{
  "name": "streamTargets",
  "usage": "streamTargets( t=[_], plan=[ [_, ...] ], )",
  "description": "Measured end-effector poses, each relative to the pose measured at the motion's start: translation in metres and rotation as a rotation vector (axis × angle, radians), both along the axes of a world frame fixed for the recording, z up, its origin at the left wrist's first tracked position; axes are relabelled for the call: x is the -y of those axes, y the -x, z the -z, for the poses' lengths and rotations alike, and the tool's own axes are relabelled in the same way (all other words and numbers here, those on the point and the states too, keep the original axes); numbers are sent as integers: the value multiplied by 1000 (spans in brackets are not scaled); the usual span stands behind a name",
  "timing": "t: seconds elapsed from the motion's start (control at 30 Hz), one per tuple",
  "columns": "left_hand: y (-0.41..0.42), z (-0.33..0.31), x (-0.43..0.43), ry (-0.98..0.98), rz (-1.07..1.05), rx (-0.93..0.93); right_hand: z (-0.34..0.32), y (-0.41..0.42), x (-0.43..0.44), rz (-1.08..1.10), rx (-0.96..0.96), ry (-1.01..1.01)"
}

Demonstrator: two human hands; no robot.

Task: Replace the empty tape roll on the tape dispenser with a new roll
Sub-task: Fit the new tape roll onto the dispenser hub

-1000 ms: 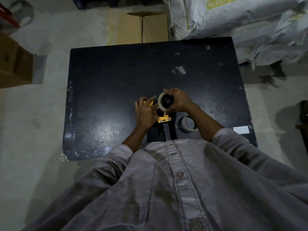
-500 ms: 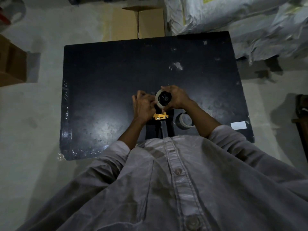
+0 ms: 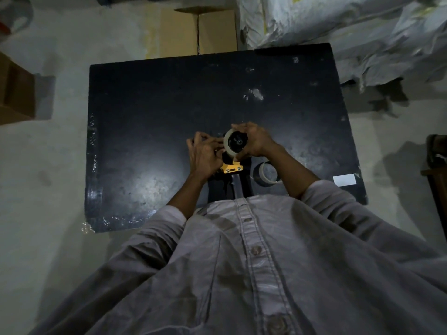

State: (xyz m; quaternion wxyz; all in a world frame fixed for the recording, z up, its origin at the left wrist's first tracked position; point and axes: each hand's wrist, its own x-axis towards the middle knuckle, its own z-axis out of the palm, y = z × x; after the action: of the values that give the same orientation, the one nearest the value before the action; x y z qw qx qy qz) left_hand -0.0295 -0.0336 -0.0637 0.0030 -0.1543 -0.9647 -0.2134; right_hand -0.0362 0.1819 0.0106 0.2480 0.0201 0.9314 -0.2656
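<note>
Over the near middle of the black table [image 3: 150, 122] I hold a tape dispenser [image 3: 232, 168] with a yellow plate and a dark handle that points toward me. A pale tape roll [image 3: 228, 147] sits on its black hub. My right hand [image 3: 254, 141] wraps around the roll from the right. My left hand [image 3: 205, 155] grips the dispenser's left side, fingers curled. An empty cardboard core [image 3: 266, 174] lies flat on the table just right of the dispenser, beside my right forearm.
A white label [image 3: 344, 180] lies near the table's right front corner. Cardboard boxes [image 3: 205, 30] stand on the floor behind the table and at the far left. White plastic-wrapped sacks [image 3: 350, 27] pile up at the back right. A dark object [image 3: 436, 160] stands at the right edge.
The hands keep their grip on the dispenser and roll, and my left fingers shift slightly on the dispenser's side. The view has drifted a little; the core on the table has not moved.
</note>
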Motion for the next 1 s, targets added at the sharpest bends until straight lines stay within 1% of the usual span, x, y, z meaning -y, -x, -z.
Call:
streamTargets(
  t=[0.3, 0.47, 0.6, 0.73, 0.87, 1.0],
  plan=[
    [-8, -6, -11, -18, -77, -36, -5, -1, 3, -3, -2, -14],
    [-3, -8, -15, 27, -89, 4, -6, 0, 5, 12, 2, -33],
    [-2, -5, -14, 121, -39, -4, -6, 0, 4, 25, 2, -17],
    [-5, -7, -11, 89, 7, -11, -5, -1, 4, 33, 6, -15],
    [-5, -6, -8, 103, 36, -42, -7, 0, 5, 27, 13, -24],
    [-5, -5, -9, 70, 27, -117, -7, 0, 5, 18, 13, -31]
  ],
)
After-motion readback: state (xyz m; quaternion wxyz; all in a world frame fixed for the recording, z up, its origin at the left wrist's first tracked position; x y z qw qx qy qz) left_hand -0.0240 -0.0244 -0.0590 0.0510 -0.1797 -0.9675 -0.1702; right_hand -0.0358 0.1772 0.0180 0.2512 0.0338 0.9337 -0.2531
